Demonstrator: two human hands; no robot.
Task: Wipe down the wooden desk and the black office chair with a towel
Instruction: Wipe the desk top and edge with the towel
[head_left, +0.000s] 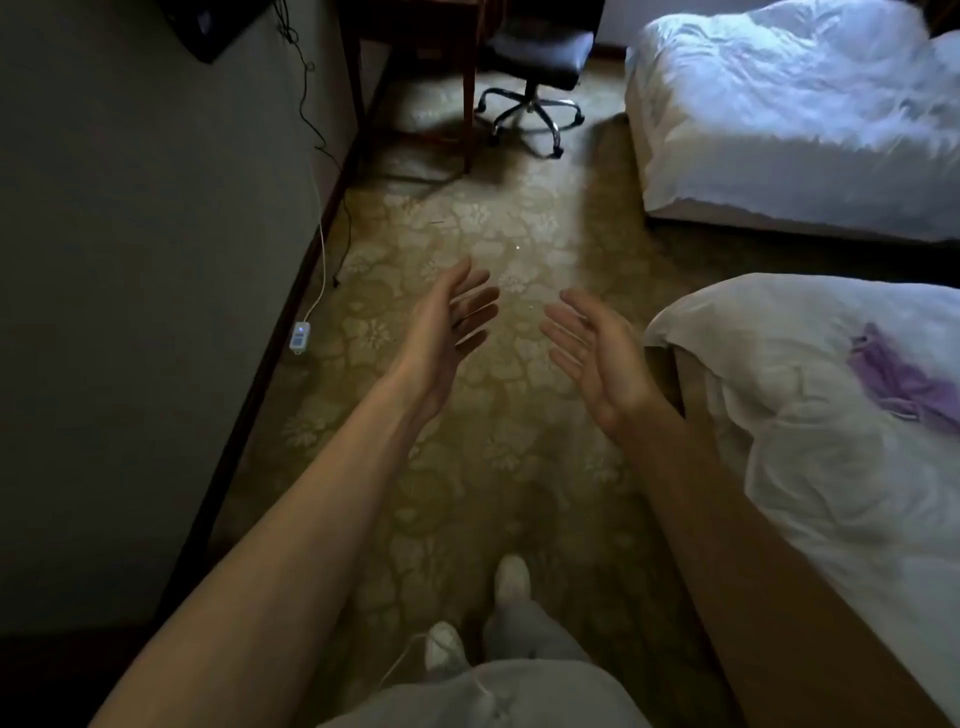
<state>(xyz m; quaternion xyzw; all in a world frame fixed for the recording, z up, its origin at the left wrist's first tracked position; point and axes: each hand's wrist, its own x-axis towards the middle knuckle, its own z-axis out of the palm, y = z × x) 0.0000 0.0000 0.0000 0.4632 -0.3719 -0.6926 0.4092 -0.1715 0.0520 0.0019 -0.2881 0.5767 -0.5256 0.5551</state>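
Both my arms stretch out over the patterned carpet. My left hand (452, 322) is held with the palm turned inward and the fingers straight, holding nothing. My right hand (592, 348) faces it, palm up and inward, fingers straight and empty. Far ahead stands the black office chair (540, 52) on its star base with castors, beside the legs of the wooden desk (415, 31) at the top edge. A crumpled purple cloth (898, 374) lies on the white bedding of the near bed, to the right of my right hand.
The near bed (810, 441) with a white duvet borders my right side, and a second bed (789, 104) stands further back right. A grey wall (130, 260) runs along the left, with cables and a small white device (300, 336) on the floor. My feet in white shoes (511, 577) stand below.
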